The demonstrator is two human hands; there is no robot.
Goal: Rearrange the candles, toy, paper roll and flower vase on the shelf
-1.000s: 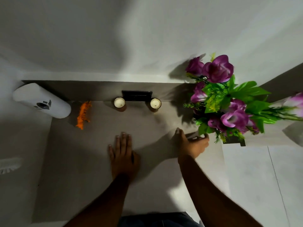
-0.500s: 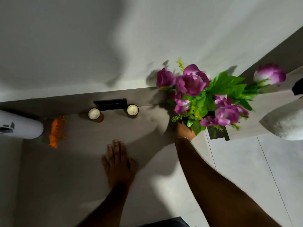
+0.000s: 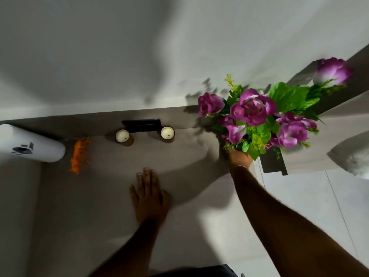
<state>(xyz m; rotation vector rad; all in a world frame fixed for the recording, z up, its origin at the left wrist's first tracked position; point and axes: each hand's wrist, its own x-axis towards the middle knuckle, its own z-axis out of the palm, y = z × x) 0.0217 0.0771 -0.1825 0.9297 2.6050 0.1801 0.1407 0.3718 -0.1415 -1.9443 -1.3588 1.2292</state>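
Two candles (image 3: pixel 122 135) (image 3: pixel 167 132) stand at the shelf (image 3: pixel 99 196) back, toy (image 3: pixel 79 154) and paper roll (image 3: pixel 30 143) to their left. The left hand (image 3: pixel 148 198) lies flat, fingers spread. The right hand (image 3: pixel 239 157), arm outstretched, has its grip closed around the flower vase (image 3: pixel 253 118), whose body is hidden under the blooms, at the shelf's right end.

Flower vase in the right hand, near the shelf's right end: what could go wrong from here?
1. The right hand grips the flower vase low, under leaning blooms; it looks top-heavy and might tip or slip.
2. Swung left, the blooms could brush the right candle and knock it over.
3. The vase sits near the shelf edge; set down there, it might fall off.
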